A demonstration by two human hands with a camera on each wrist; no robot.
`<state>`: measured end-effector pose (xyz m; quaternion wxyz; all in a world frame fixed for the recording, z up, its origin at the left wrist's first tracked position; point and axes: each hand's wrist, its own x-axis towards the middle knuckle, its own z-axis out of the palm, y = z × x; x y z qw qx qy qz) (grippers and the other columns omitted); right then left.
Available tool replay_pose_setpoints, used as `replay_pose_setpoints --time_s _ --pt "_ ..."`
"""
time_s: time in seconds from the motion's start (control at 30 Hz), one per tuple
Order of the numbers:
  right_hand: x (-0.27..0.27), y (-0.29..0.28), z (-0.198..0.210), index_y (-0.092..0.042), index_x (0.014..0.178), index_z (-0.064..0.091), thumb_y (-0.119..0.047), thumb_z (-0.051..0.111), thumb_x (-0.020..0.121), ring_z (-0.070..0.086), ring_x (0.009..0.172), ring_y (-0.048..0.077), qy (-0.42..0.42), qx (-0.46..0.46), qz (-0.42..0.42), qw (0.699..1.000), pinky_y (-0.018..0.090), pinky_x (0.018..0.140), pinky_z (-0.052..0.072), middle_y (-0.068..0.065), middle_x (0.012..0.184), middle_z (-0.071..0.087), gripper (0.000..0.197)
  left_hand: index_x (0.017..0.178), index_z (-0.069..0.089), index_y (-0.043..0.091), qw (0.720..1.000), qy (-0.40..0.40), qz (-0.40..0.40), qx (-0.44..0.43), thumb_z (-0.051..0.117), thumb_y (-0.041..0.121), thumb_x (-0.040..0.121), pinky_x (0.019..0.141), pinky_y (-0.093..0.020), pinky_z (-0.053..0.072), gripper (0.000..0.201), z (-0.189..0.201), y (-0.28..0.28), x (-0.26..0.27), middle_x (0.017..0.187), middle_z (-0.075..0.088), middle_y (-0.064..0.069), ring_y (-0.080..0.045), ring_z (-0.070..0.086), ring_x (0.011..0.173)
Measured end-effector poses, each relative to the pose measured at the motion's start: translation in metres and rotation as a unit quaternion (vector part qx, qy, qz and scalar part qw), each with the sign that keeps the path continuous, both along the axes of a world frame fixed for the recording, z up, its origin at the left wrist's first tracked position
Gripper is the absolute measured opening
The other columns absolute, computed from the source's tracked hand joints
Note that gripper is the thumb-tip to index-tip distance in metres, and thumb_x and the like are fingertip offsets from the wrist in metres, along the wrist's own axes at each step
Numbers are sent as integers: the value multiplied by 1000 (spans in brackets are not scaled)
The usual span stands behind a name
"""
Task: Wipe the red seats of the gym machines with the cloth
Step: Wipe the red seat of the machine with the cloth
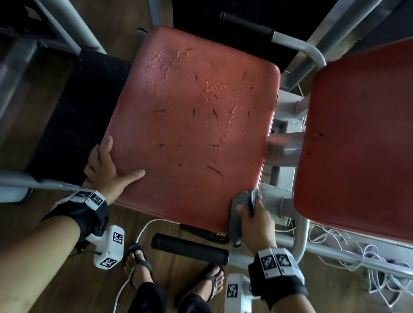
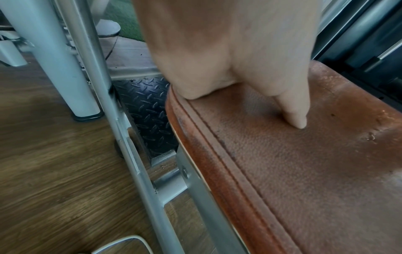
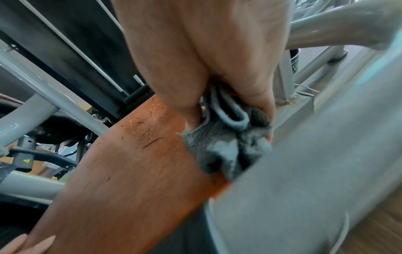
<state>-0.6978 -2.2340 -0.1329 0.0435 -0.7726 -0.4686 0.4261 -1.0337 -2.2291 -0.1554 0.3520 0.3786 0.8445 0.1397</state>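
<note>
A worn red seat fills the middle of the head view, blistered and strewn with thin dark strands. My left hand holds its near-left corner; the thumb lies on top and the fingers wrap over the left edge. At the near-right corner my right hand grips a bunched grey cloth, which sits against the seat's edge. One end of the cloth hangs below the seat. A second red seat stands to the right.
Grey frame tubes run around both seats. A black foam handle sticks out below the near edge, close to my sandalled feet. White cables tangle on the wooden floor at the right. A black rubber mat lies left.
</note>
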Motion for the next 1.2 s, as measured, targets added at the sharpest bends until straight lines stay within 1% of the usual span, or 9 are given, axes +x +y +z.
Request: replay_pose_setpoints --time_s 0.07,0.17,0.33,0.53,0.6,0.77,0.97,1.1,1.2 --pt "1 16 -4 -10 149 30 -26 55 95 52 119 35 -8 9 6 1000 34 94 40 18 130 55 62 146 -5 52 1000 -6 -1 3 76 66 60 111 -62 20 119 0 0 0 160 -2 3 -36 12 142" --pt "3 24 -4 -11 152 23 -28 53 96 48 124 34 -8 24 18 1000 35 99 38 18 137 49 66 146 -5 51 1000 -8 2 0 70 68 55 111 -63 20 120 1 1 0 160 -2 3 -37 12 142" --pt "-2 -1 3 -14 154 12 -28 48 99 41 129 33 13 7 48 999 35 103 34 17 144 35 67 147 -5 50 1000 -5 4 3 80 55 69 112 -62 18 116 0 0 1 160 -2 3 -37 10 142" --pt "8 38 -8 -8 153 15 -24 51 98 41 129 34 21 18 49 998 35 104 33 19 143 39 68 146 -5 51 1000 -1 1 5 73 65 57 110 -63 22 119 -1 0 1 159 0 5 -37 13 141" --pt "8 34 -6 -8 153 16 -25 52 97 42 128 33 24 20 52 998 36 103 35 18 142 40 68 147 -4 51 1000 -2 3 6 77 63 61 111 -63 21 119 0 0 1 159 -1 4 -37 13 142" --pt "2 9 -1 -10 154 8 -26 49 99 37 132 36 10 3 73 997 40 106 33 17 149 29 71 146 -6 53 1000 -4 5 3 81 53 69 112 -62 18 116 -1 1 1 159 -2 5 -37 11 142" --pt "-5 68 -10 0 152 7 -30 49 98 38 130 42 -52 36 94 994 46 107 34 26 146 28 74 145 -6 54 1000 2 6 1 82 53 68 110 -63 21 118 -3 2 0 159 -1 5 -37 13 142" --pt "-4 124 -11 -8 152 14 -34 49 98 40 129 42 -51 47 71 995 49 109 33 23 145 29 70 144 -7 56 1000 1 8 -6 82 55 66 110 -64 22 118 -5 2 -1 160 -1 4 -38 13 142" --pt "-9 123 -8 -8 152 13 -39 48 97 37 130 44 -55 45 80 994 50 106 33 23 148 25 72 144 -7 56 1000 -4 8 -7 78 64 58 111 -64 21 121 -4 1 -2 160 -2 4 -37 12 142"
